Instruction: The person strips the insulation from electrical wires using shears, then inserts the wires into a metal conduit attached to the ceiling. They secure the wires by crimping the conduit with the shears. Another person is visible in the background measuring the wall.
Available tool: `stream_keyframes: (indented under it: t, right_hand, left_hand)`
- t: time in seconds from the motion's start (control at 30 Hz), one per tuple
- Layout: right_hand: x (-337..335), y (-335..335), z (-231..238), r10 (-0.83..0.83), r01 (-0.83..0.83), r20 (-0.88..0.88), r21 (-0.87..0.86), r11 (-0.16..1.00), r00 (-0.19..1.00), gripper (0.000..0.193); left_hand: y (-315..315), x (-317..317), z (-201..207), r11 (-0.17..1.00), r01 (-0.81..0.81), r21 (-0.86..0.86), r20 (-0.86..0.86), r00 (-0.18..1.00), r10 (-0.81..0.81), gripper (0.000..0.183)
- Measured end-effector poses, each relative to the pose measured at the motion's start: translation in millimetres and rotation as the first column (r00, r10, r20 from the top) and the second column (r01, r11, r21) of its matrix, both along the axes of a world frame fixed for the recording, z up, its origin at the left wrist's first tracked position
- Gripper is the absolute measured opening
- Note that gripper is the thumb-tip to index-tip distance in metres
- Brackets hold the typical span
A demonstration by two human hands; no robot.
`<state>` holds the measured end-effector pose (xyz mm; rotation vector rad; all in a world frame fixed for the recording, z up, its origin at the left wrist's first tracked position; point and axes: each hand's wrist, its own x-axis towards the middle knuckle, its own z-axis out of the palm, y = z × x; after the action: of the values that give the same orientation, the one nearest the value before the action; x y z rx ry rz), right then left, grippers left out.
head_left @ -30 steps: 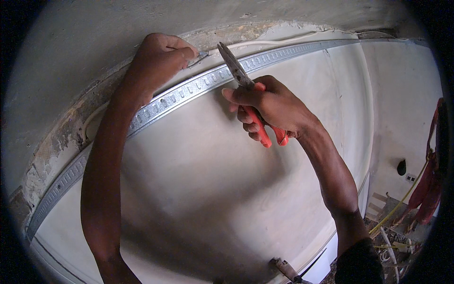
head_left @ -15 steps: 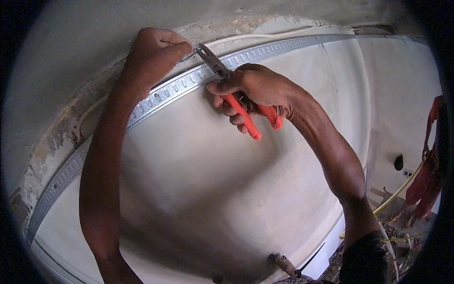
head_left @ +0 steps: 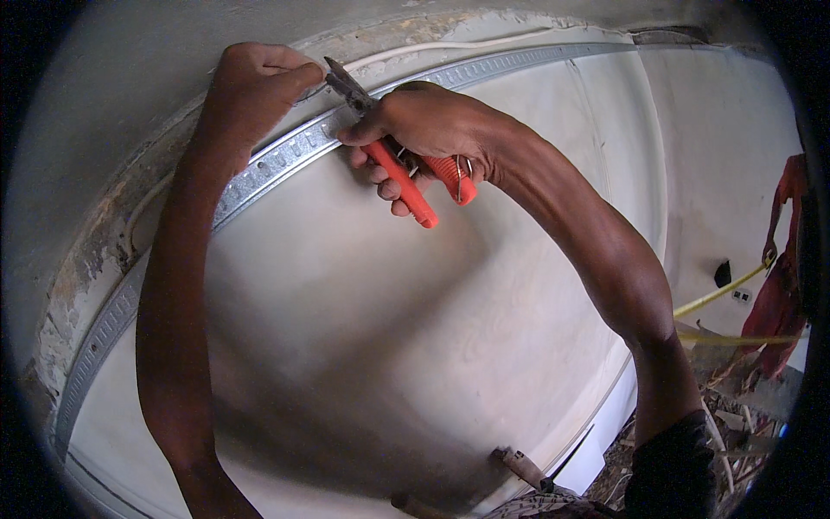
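Observation:
High up by the wall, my left hand (head_left: 258, 91) is closed, thumb and forefinger pinched. What it pinches is too small to make out. My right hand (head_left: 432, 121) grips a pair of snips with red handles (head_left: 405, 189), their grey jaws pointing up and left, close to the left fingertips. A white cable (head_left: 475, 43) runs along the rough wall edge toward the left fingers; whether they hold it is hidden. Just below both hands curves a slotted galvanized metal channel (head_left: 298, 151), fixed along the top of a pale panel (head_left: 372, 285).
At the right, a person in red (head_left: 782, 259) has a hand at a yellow strip like a tape measure (head_left: 726, 287). A wall socket (head_left: 741, 296) is behind. Debris (head_left: 735, 432) litters the floor at lower right. A pipe-like stub (head_left: 523, 467) shows at the bottom.
Both hands and the snips have shifted up and left in the picture, as has the channel. The snips' tips now sit beside the left fingertips. The person in red has moved the yellow strip.

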<state>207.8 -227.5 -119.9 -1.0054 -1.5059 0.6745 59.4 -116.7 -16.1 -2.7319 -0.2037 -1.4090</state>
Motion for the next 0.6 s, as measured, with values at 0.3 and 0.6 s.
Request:
stream_keyframes:
  t: [0.3,0.6]
  right_hand:
    - [-1.7,9.2,1.1,-0.006,0.007,-0.017,0.028,1.0,1.0,0.025]
    - [-3.1,14.3,-1.7,-0.027,0.029,-0.046,0.045,0.999,0.999,0.021]
  left_hand:
    - [-5.9,-5.9,5.7,0.998,-0.063,0.009,-0.047,0.997,0.063,0.033]
    - [-7.3,1.6,8.0,0.988,-0.137,0.077,-0.065,0.988,0.142,0.03]
